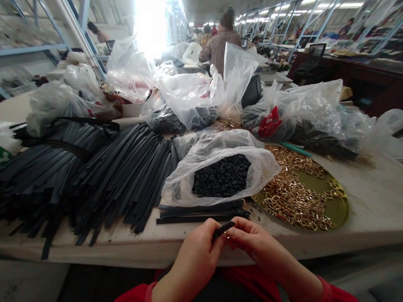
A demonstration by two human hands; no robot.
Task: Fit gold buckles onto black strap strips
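Note:
My left hand and my right hand meet just in front of the table's near edge. Both pinch the same short black strap, the left on its lower end, the right at its upper tip. The fingers of both hands are closed round it. Just beyond lie a few flat black straps and an open plastic bag of small black loops. To the right sits a round gold tray heaped with small gold metal buckles.
A big pile of long black straps covers the table's left half. Several clear plastic bags crowd the back and right. The pale tabletop runs right. A person stands far behind, among blue steel racks.

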